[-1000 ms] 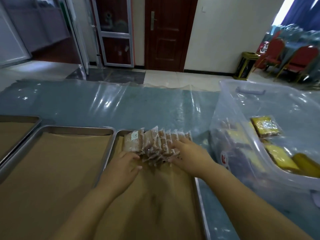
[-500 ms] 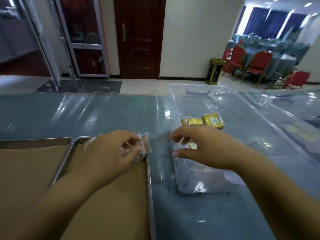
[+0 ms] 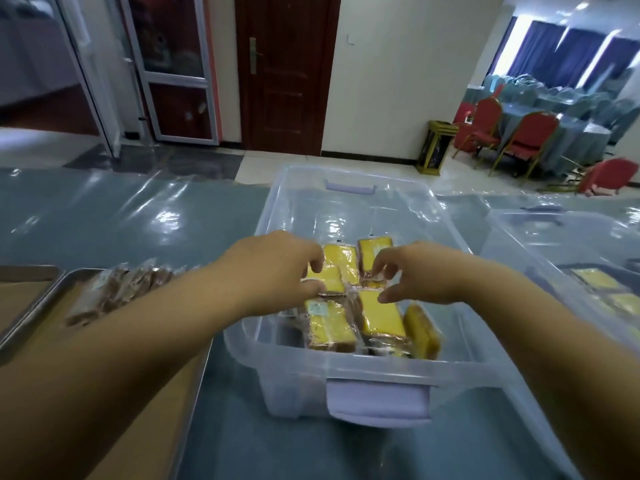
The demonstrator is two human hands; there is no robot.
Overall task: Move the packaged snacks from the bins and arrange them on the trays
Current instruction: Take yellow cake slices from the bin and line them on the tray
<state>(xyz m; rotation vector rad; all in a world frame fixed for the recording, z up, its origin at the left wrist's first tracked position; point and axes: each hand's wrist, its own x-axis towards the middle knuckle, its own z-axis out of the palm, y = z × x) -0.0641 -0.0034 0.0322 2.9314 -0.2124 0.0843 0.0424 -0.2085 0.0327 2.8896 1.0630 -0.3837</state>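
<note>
A clear plastic bin [image 3: 349, 206] sits in the middle of the table and holds several yellow snack packs [image 3: 381, 315]. Both my hands reach down into it. My left hand [image 3: 277, 268] pinches one yellow pack [image 3: 329, 279] between fingers and thumb. My right hand [image 3: 415, 275] curls its fingers round the near end of another yellow pack [image 3: 374, 249]. On the left, a metal tray [image 3: 33, 311] lined with brown paper carries a row of brownish snack packs [image 3: 117, 289] along its far edge.
A second clear bin [image 3: 557, 233] with yellow packs [image 3: 596, 283] stands on the right. A further tray [image 3: 24, 271] shows at the far left edge. Shiny plastic sheeting [image 3: 138, 220] covers the table. Red chairs [image 3: 526, 136] and a dark door [image 3: 284, 74] lie beyond.
Both hands left the row of packs on the tray and moved right into the bin, where they now take hold of yellow packs. My view has swung right.
</note>
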